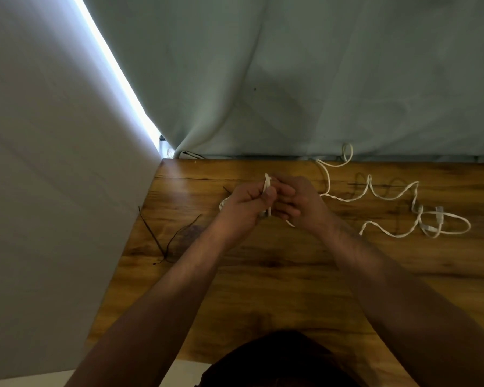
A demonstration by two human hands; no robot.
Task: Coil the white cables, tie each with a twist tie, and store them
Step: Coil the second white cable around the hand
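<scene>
Two hands (246, 203), one white cable (386, 195), two twist ties (154, 236)

Over a wooden table (263, 275), the left hand (243, 203) and right hand (299, 202) meet, both pinching loops of a white cable (267, 184). Its slack (kinked, with connectors) trails right across the tabletop. Dark twist ties (162, 241) lie left.

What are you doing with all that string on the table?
It is a white cable, not string. The person's left hand and right hand are held close together above the wooden table, both gripping one end of the cable and folding it into small loops. Most of the cable lies loose and wavy across the table to the right. Thin dark twist ties lie on the table to the left, none used yet.
</scene>
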